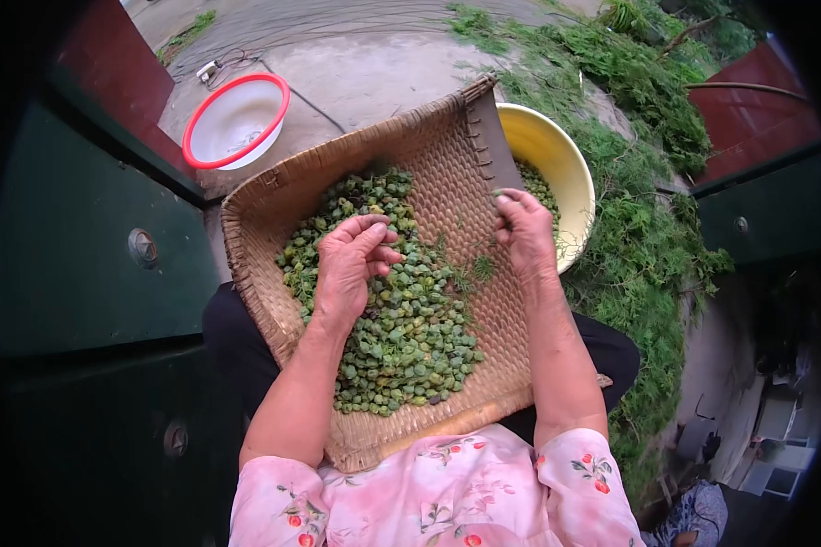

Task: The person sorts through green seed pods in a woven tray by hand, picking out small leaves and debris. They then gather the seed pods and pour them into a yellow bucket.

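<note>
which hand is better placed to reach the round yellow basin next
Probably the right: the right hand, pinching a small green bit, is close to the basin, while the left hand is farther away, over the small green pods on the brown woven tray.

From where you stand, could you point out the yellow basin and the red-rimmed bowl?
Yellow basin [572, 178]: head view, inner wall, right side.
Red-rimmed bowl [228, 111]: head view, white inner wall.
</note>
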`<act>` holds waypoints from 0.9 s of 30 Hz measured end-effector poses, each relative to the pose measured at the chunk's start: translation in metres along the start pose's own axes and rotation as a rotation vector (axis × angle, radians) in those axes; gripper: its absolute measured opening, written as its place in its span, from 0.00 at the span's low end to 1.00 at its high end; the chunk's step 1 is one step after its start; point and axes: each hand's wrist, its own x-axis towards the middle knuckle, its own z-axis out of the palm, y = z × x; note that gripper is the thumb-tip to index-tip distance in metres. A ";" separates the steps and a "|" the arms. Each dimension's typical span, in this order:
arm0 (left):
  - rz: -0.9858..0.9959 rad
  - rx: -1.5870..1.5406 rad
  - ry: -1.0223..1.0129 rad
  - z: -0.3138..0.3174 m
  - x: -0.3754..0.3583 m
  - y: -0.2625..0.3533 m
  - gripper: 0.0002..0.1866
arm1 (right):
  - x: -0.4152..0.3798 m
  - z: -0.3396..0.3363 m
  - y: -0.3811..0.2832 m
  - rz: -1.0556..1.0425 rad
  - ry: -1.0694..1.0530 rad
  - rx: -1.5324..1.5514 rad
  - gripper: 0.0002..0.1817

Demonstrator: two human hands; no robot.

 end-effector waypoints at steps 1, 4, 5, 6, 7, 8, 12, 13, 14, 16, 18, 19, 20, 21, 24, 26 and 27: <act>0.000 0.001 -0.002 0.001 0.000 0.000 0.09 | 0.009 -0.015 -0.006 0.006 0.059 0.153 0.12; 0.002 0.016 0.006 0.002 0.000 0.000 0.09 | 0.035 -0.059 -0.023 0.023 0.208 0.409 0.17; 0.001 0.024 0.011 0.002 0.000 0.000 0.09 | 0.040 -0.067 -0.027 0.012 0.200 0.463 0.20; 0.000 0.025 0.009 0.001 0.000 0.000 0.09 | 0.044 -0.075 -0.031 0.002 0.190 0.517 0.24; 0.000 0.026 0.010 0.001 0.001 0.000 0.09 | 0.046 -0.078 -0.037 -0.007 0.177 0.571 0.27; -0.001 0.028 0.015 0.000 0.001 -0.001 0.09 | 0.052 -0.087 -0.036 -0.030 0.135 0.616 0.28; 0.000 0.014 0.008 0.000 0.000 -0.001 0.09 | 0.066 -0.112 -0.027 -0.038 0.102 0.768 0.28; -0.002 0.011 0.007 0.000 0.000 0.000 0.09 | 0.066 -0.110 -0.030 -0.027 0.169 0.783 0.28; -0.002 0.015 0.009 0.001 0.000 0.000 0.09 | 0.065 -0.109 -0.034 -0.019 0.237 0.797 0.27; -0.005 0.023 0.019 0.000 0.000 0.000 0.09 | 0.066 -0.113 -0.034 -0.049 0.229 0.755 0.27; -0.007 0.021 0.014 0.000 0.000 0.000 0.09 | 0.067 -0.118 -0.029 -0.078 0.187 0.694 0.26; -0.005 0.020 0.016 0.000 0.000 0.000 0.08 | 0.059 -0.103 -0.034 -0.049 0.295 0.573 0.22; -0.006 0.018 0.015 -0.001 0.000 -0.001 0.09 | 0.048 -0.088 -0.034 -0.068 0.233 0.374 0.20; -0.005 0.017 0.012 -0.002 0.001 -0.002 0.09 | 0.035 -0.073 -0.032 -0.089 0.168 0.177 0.19; -0.004 0.016 0.005 -0.001 0.001 -0.001 0.09 | -0.003 -0.019 -0.018 -0.123 -0.022 -0.242 0.10; -0.004 0.018 0.006 0.000 0.000 -0.001 0.09 | -0.017 0.005 0.005 -0.220 -0.149 -0.487 0.08; -0.007 0.012 0.001 0.000 0.001 -0.001 0.09 | -0.015 0.010 0.026 -0.337 -0.209 -0.581 0.07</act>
